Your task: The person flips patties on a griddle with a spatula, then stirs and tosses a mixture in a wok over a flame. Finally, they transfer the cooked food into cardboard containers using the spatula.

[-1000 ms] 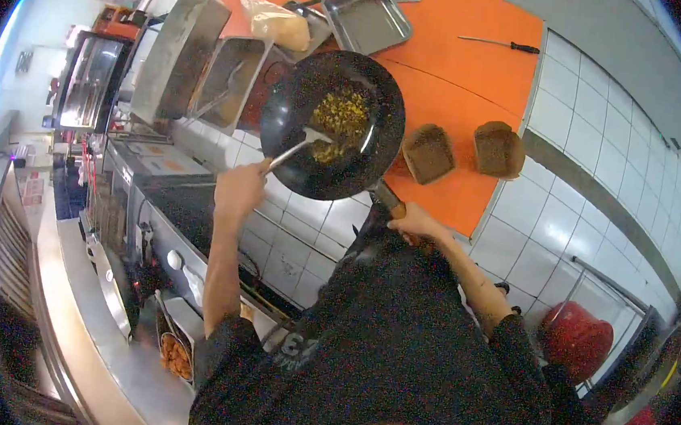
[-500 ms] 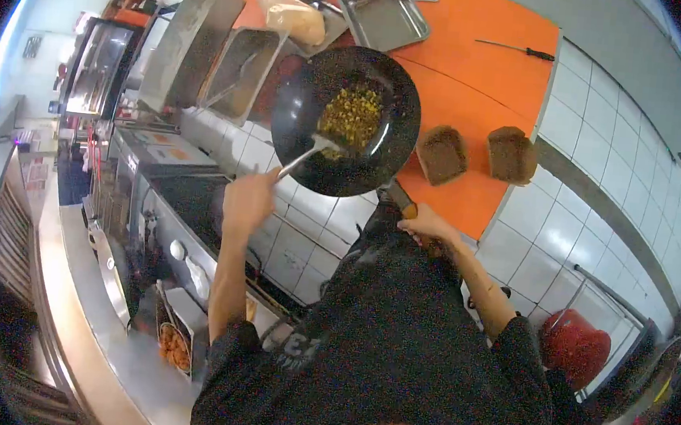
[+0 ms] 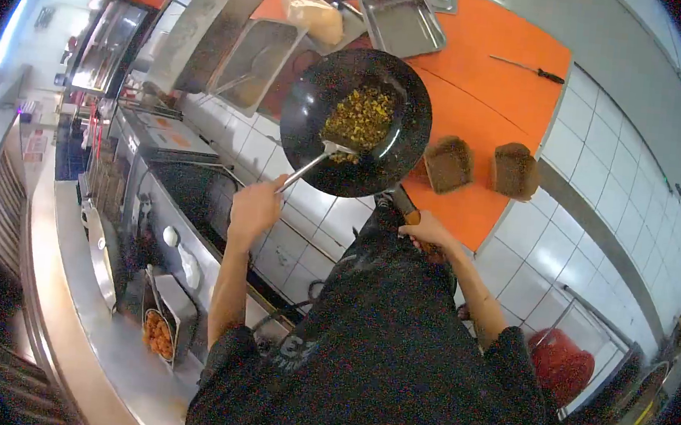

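Note:
My left hand (image 3: pixel 256 205) grips the metal handle of a spatula (image 3: pixel 316 162), whose blade lies in a black wok (image 3: pixel 304 124) at the near edge of a heap of yellow-green chopped food (image 3: pixel 359 115). My right hand (image 3: pixel 428 231) is closed on the wok's wooden handle (image 3: pixel 404 204) and holds the wok up, over the edge of the orange counter (image 3: pixel 490 80). Two open brown paper boxes (image 3: pixel 448 164) (image 3: pixel 514 171) stand on the counter just right of the wok.
A steel tray (image 3: pixel 402 19), a bag of pale food (image 3: pixel 316 14) and a knife (image 3: pixel 529 68) lie farther back on the counter. Deep steel pans (image 3: pixel 253 59) stand left of the wok. Below left is a container of orange pieces (image 3: pixel 156 334); a red bucket (image 3: pixel 562 365) is on the tiled floor.
The wok and both hands have shifted a little to the right and up in view. The spatula blade has slid from the wok's left side toward the near edge of the food.

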Motion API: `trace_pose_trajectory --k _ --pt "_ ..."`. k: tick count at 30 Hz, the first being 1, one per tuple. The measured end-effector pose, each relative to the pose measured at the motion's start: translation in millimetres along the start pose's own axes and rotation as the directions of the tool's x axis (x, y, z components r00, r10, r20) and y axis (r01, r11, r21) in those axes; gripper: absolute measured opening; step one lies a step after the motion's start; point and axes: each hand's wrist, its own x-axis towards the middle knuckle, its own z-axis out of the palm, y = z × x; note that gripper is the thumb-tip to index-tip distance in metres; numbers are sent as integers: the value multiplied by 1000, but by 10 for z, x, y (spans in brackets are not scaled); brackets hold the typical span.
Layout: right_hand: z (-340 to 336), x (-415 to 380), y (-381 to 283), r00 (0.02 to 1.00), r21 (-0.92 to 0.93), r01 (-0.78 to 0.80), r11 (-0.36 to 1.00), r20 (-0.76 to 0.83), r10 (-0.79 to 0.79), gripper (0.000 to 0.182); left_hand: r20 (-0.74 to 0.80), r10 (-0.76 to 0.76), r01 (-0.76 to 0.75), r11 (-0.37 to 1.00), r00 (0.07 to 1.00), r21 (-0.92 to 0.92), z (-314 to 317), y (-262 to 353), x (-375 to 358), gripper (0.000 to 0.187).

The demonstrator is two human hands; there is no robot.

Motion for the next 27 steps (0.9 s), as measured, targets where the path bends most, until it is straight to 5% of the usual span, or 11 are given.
trace_pose_trajectory --k 4,5,6,11,14,17,20,23,24,27 --pt "-55 61 108 986 -148 152 977 -42 -159 31 -182 146 -163 983 972 -80 337 -602 -194 33" --pt "-52 103 158 984 -158 158 975 -57 -169 31 112 -43 87 900 993 -427 236 -654 -264 31" --pt "-46 147 227 983 -157 164 974 -53 -174 31 440 -115 397 670 891 -627 155 -720 -311 32" --pt "41 57 123 973 -286 -6 958 -224 -61 39 556 -15 462 577 831 -674 111 -1318 -230 32" --pt "48 -9 45 952 -359 42 932 -268 -146 36 677 20 466 711 736 -527 -237 -1384 -53 34" --pt "31 38 63 972 -340 10 940 -216 -88 33 865 83 592 696 496 -406 -525 -1483 275 34" --pt "53 7 34 959 -455 4 891 -250 -132 30 808 92 478 765 581 -431 -122 -1332 662 34" --pt "205 126 355 846 -492 21 871 -455 -277 19 698 276 519 504 660 -690 522 -1138 833 35" --pt "169 108 261 908 -479 -6 878 -370 -195 22 637 234 475 493 735 -729 564 -945 729 36" --pt "134 5 142 928 -408 15 913 -334 -165 29 576 298 492 314 761 -812 1046 -673 591 36"
